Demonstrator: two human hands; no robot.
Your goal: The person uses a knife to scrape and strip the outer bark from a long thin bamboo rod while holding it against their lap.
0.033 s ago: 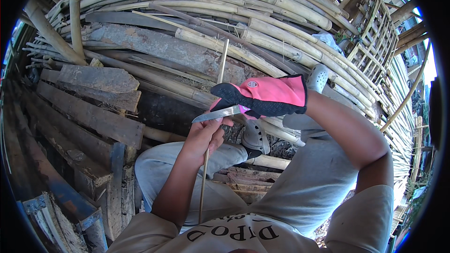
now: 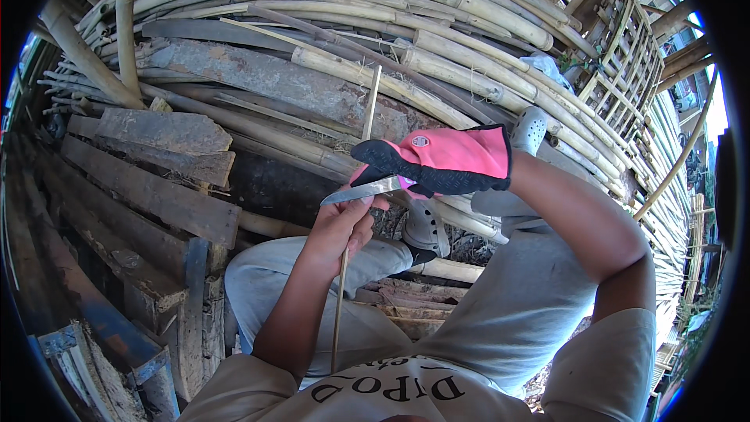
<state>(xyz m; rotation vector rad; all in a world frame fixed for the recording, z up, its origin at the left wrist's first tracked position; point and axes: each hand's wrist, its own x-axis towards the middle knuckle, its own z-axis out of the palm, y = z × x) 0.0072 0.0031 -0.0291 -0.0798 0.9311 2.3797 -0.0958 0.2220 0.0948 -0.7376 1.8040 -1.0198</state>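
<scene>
My bare left hand (image 2: 340,228) is closed around a thin bamboo strip (image 2: 341,297), which runs from near my shirt up past both hands. My right hand (image 2: 437,162), in a pink and black glove, grips a knife (image 2: 363,190) by its pinkish-purple handle, mostly hidden by the glove. The blade points left and lies across the strip, just above my left fingers and close to the left thumb. The strip's pale upper end (image 2: 373,101) stands out beyond the glove; its stretch behind the glove is hidden.
Long bamboo poles (image 2: 484,8) lie stacked across the far side. Weathered wooden planks (image 2: 156,187) are piled at the left, and upright bamboo posts (image 2: 127,23) stand behind them. A bamboo lattice (image 2: 625,70) is at the far right. My clogs (image 2: 426,230) rest among the poles.
</scene>
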